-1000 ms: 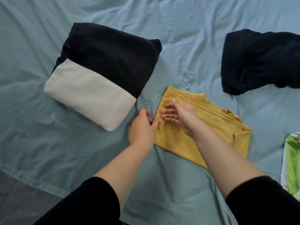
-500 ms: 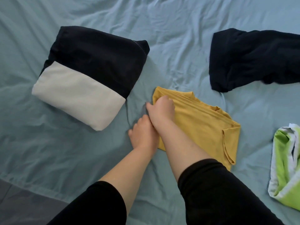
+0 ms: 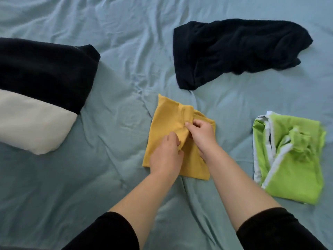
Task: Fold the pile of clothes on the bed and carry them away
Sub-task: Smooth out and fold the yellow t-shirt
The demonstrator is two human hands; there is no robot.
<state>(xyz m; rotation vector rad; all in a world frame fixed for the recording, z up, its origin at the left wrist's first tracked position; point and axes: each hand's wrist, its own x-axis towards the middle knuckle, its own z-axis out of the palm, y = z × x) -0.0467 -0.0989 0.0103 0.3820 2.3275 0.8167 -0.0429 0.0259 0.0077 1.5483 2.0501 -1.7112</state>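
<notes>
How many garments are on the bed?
4: black-and-cream bundle far left, dark crumpled garment upper right, yellow garment centre, held by left hand and right hand, green-and-white garment right. Others may lie off-frame.

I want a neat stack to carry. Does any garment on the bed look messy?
The dark garment, farther off to the right, lies crumpled and unfolded. The green and white garment at the right is folded loosely, a lump bunched on top. The black and cream bundle at the left looks neat.

Matt yellow cloth (image 3: 167, 127) lies on a wrinkled, smooth bedsheet (image 3: 126, 33).
</notes>
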